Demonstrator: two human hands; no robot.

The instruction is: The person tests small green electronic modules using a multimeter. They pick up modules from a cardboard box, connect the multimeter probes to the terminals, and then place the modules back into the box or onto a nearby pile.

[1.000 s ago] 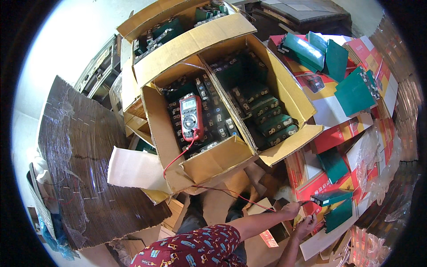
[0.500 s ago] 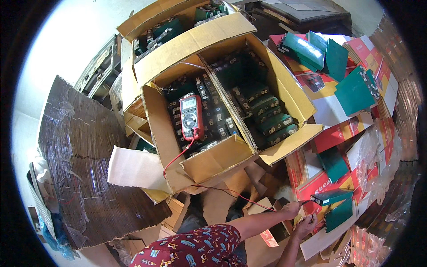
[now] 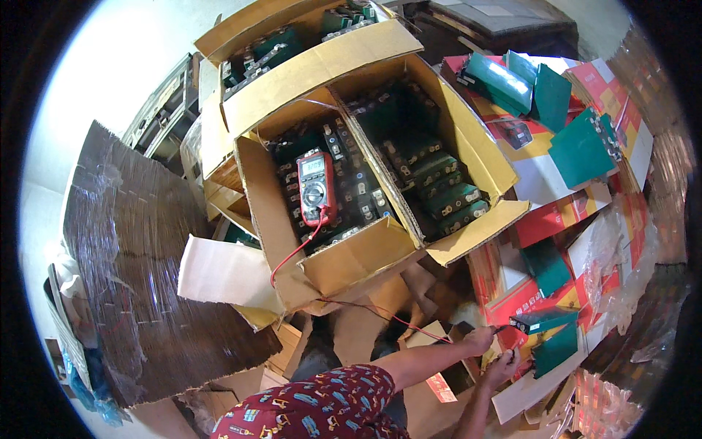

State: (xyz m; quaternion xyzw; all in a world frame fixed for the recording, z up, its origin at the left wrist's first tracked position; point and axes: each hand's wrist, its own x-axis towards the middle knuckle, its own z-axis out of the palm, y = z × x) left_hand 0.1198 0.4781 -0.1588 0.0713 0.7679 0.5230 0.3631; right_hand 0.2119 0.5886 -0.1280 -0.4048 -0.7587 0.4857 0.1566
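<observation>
Our left hand (image 3: 479,341) clamped its grip on a probe (image 3: 500,330) by a green block (image 3: 545,320) at four o'clock. We couldn't tell the grip of our right hand (image 3: 500,369).

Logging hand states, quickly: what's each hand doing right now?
Left hand: closed, holding a slim, dark, pen-shaped probe.
Right hand: closed; what's between its fingertips is too small to tell.

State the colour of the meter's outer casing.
Red; the head view shows the meter best.
</observation>
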